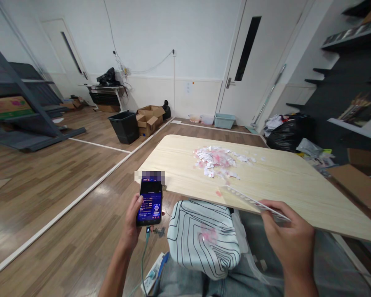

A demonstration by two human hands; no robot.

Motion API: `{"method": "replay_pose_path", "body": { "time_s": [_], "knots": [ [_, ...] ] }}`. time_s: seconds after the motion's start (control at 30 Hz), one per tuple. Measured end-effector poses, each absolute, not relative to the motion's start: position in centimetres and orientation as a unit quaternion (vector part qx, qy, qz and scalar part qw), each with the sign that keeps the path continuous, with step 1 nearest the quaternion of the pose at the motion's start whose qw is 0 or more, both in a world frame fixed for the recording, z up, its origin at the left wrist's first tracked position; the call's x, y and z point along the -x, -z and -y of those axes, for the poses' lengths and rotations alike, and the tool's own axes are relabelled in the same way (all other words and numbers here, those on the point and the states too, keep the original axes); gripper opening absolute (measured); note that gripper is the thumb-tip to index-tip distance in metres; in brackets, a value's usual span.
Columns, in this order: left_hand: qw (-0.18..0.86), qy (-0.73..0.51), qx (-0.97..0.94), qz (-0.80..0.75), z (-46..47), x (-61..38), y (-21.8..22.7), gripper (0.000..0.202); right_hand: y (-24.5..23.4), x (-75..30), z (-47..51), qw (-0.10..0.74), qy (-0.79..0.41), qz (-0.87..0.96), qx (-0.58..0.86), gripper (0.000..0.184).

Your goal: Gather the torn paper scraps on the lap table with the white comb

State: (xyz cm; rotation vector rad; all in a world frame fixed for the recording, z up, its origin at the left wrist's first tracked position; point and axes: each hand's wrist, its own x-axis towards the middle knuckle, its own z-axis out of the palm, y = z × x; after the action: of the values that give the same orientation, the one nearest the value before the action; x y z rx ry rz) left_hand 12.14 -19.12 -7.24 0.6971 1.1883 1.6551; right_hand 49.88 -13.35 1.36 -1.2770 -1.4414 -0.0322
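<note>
My left hand (132, 218) is wrapped round a smartphone (149, 202) with a lit purple-blue screen. A green cable (143, 255) runs down from the phone's lower end. Over the table's near edge, my right hand (284, 231) pinches a thin, flat white strip (250, 201) with a row of round marks or holes; I cannot tell its exact kind. Behind it, a loose pile of small white and pink paper-like pieces (216, 159) lies on the pale wooden table (275, 181). On my lap sits a pale cloth item with black lines (200, 235) and a pink patch.
A clear plastic bin (259, 260) stands under the table's near edge, right of my lap. Beyond are a black waste bin (123, 128), cardboard boxes (150, 117) and a light-blue tub (224, 120). Black bags (289, 132) lie right; a grey shelf rack (21, 99) stands left.
</note>
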Motion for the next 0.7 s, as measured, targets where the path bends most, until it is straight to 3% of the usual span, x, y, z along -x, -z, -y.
{"method": "replay_pose_path", "body": {
  "time_s": [0.27, 0.43, 0.57, 0.7],
  "knots": [
    [0.465, -0.674, -0.291, -0.494, 16.6, -11.3, 6.1, 0.085, -1.4, -50.1, 13.4, 0.559, 0.012, 0.623, 0.546, 0.016],
    [0.464, -0.714, -0.276, -0.445, 16.0, -12.0, 4.5, 0.075, -1.9, -50.1, 13.5, 0.554, 0.003, 0.618, 0.557, 0.017],
    [0.486, -0.720, -0.299, -0.395, 16.4, -12.6, 4.4, 0.082, -2.2, -49.9, 13.6, 0.548, -0.017, 0.617, 0.565, 0.018],
    [0.478, -0.733, -0.320, -0.362, 16.9, -12.9, 4.7, 0.074, -2.0, -49.9, 13.6, 0.550, -0.025, 0.613, 0.566, 0.020]
  ]
}}
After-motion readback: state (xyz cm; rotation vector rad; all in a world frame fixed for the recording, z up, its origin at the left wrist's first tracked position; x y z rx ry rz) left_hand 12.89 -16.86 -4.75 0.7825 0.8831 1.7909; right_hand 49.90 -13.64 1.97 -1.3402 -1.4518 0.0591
